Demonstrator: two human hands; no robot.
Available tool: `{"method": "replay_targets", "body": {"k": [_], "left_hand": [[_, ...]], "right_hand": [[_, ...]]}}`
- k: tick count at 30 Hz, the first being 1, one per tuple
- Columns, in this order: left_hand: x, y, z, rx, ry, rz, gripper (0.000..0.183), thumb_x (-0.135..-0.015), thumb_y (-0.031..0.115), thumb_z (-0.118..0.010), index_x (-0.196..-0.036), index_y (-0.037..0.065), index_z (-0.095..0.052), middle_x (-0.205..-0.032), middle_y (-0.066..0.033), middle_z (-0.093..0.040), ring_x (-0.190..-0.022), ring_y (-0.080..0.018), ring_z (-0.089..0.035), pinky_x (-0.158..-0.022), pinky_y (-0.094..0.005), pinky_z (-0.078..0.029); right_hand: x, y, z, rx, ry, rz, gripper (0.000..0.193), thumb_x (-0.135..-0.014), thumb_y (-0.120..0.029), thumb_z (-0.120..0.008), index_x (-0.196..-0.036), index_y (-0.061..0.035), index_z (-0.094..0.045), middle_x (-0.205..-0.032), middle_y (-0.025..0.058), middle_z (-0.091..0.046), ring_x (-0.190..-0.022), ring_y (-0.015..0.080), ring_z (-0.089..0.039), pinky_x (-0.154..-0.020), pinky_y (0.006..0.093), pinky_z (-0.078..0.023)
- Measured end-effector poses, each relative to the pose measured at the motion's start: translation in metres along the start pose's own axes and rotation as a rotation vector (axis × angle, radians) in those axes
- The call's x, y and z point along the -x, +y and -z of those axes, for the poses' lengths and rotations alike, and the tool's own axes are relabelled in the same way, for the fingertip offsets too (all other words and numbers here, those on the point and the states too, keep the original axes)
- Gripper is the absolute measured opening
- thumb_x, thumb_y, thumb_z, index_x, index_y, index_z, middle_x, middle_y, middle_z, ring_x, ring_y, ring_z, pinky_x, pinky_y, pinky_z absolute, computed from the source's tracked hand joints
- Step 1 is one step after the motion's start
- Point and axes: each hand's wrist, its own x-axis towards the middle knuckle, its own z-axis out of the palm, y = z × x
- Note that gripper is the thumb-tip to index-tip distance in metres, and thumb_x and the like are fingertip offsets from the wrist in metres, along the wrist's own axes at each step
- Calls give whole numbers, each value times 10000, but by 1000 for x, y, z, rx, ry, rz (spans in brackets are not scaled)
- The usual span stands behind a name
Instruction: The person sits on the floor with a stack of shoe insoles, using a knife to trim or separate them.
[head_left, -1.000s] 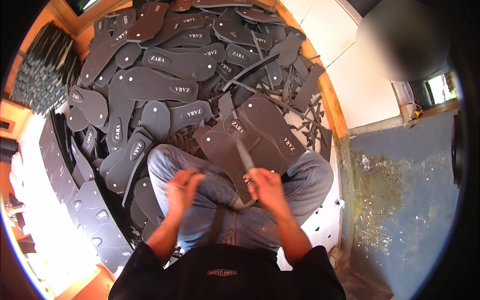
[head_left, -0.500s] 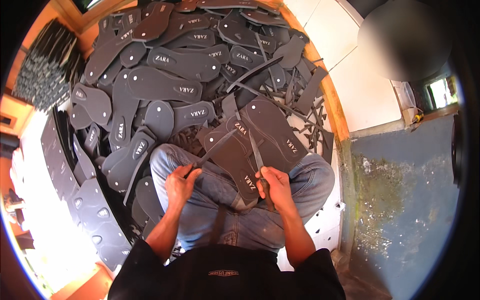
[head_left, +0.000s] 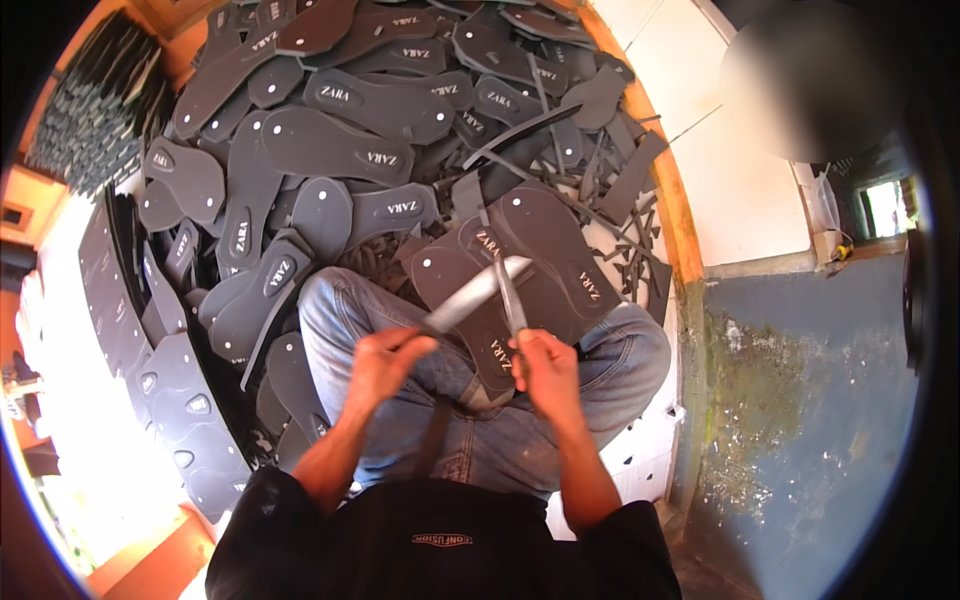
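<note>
My left hand [head_left: 385,370] is closed round the handle of a knife [head_left: 475,295], its blade smeared by motion and slanting up to the right. In my right hand [head_left: 548,372] is a second, narrower knife [head_left: 511,295], pointing up and away from me. The two blades cross near their far ends; whether they touch I cannot tell. Beneath them a dark grey sheet of foam with sandal-sole outlines [head_left: 555,245] lies across my lap, against my crossed legs in blue jeans [head_left: 400,430].
A heap of cut dark grey soles [head_left: 335,145] spreads ahead and to the left. Thin offcuts [head_left: 625,255] litter the floor at right. Uncut sole sheets [head_left: 190,410] lean at left, beside a tall stack of dark sheets [head_left: 100,110]. A stained blue-grey wall [head_left: 800,390] stands at right.
The left knife has swung up and to the right, now crossing the right one instead of standing apart from it. My left hand has moved slightly right; the right hand barely moved.
</note>
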Motion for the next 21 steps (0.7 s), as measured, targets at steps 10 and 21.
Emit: {"method": "replay_targets", "body": {"k": [10, 21], "left_hand": [[1, -22, -32, -103, 147, -439, 306, -803, 204, -716, -976, -44, -669, -587, -17, -576, -466, -85, -456, -457, -243, -391], [-13, 34, -73, 1018, -152, 361, 261, -879, 283, -638, -931, 29, -660, -798, -21, -657, -690, -75, -585, -618, -212, -468]], "right_hand": [[4, 6, -10, -86, -1, -174, 265, -925, -255, -533, -871, -17, -637, -556, 1, -513, -441, 60, -428, -416, 218, -325], [7, 11, -21, -20, -14, 211, 188, -808, -96, -695, -949, -7, -608, -664, -26, -563, -517, 22, -449, -463, 187, -348]]}}
